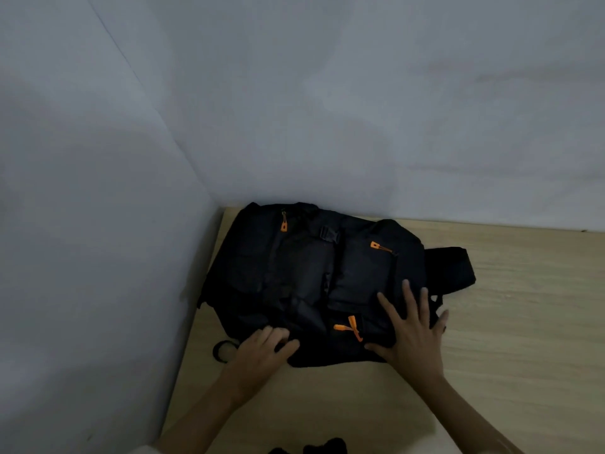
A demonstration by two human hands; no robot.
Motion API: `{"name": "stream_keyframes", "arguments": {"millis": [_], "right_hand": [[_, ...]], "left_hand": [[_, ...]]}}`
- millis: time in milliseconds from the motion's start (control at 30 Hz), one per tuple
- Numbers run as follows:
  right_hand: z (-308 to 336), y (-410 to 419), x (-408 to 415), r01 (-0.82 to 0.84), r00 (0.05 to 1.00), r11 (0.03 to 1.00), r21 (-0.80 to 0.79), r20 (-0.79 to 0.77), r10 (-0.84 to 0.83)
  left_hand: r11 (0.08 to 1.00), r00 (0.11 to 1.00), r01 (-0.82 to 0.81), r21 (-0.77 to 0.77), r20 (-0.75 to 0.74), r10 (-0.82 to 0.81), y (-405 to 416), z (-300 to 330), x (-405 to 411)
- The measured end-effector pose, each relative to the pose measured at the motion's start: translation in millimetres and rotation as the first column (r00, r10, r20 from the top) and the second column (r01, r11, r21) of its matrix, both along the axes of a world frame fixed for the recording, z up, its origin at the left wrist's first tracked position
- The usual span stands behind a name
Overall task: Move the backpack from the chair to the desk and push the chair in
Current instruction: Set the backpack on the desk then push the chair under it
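A black backpack (304, 276) with orange zipper pulls lies flat on the light wooden desk (510, 322), pushed into the corner where two white walls meet. My right hand (409, 332) rests flat on the bag's near right part, fingers spread. My left hand (262, 350) sits on the bag's near left edge with the fingers curled against the fabric; whether it grips the fabric is unclear. One strap (455, 267) sticks out to the right of the bag. The chair is out of view.
White walls (98, 224) close off the desk on the left and at the back. A thin black loop (224, 350) lies on the desk by my left hand. Something dark (324, 447) shows at the bottom edge of the frame.
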State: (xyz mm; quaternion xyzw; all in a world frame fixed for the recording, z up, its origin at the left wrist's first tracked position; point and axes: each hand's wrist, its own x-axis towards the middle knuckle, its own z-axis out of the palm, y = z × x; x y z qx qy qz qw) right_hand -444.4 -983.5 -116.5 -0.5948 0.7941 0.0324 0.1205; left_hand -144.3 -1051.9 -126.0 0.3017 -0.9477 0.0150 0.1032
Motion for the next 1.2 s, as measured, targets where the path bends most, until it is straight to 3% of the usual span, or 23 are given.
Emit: {"name": "stream_keyframes", "arguments": {"millis": [67, 167, 300, 400, 667, 767, 900, 1000, 1200], "right_hand": [[-2, -16, 0, 0.012, 0.999, 0.993, 0.118, 0.05, -0.018], [-5, -43, 3, -0.044, 0.991, 0.968, 0.246, 0.133, 0.011], [-1, -71, 27, -0.081, 0.984, 0.97, 0.228, 0.173, 0.041], [1, -90, 51, -0.143, 0.978, 0.961, 0.238, 0.18, 0.101], [0, -85, 45, -0.23, 0.962, 0.936, 0.267, 0.206, 0.178], [3, -60, 34, -0.269, 0.948, 0.949, 0.166, 0.219, 0.23], [6, -9, 13, -0.317, 0.94, 0.948, -0.009, 0.133, 0.315], [6, 33, 3, -0.357, 0.929, 0.932, -0.055, 0.083, 0.361], [12, 108, -28, -0.309, 0.94, 0.95, -0.055, 0.132, 0.314]], "left_hand": [[0.999, 0.999, -0.028, -0.032, -0.033, 0.027, -3, 4, 6], [0.979, 0.982, -0.183, 0.094, 0.071, 0.177, -28, 22, 14], [0.922, 0.927, -0.307, 0.237, 0.295, 0.232, -60, 41, 47], [0.879, 0.903, -0.376, 0.294, 0.328, 0.277, -72, 40, 73], [0.859, 0.837, -0.482, 0.17, 0.38, 0.394, -55, 48, 50], [0.807, 0.784, -0.575, 0.132, 0.371, 0.498, -37, 55, 32], [0.712, 0.771, -0.637, 0.296, 0.237, 0.591, 6, 46, 16], [0.715, 0.788, -0.609, 0.345, 0.158, 0.595, 43, 35, 11], [0.711, 0.804, -0.56, 0.425, 0.074, 0.59, 112, 28, -27]]}}
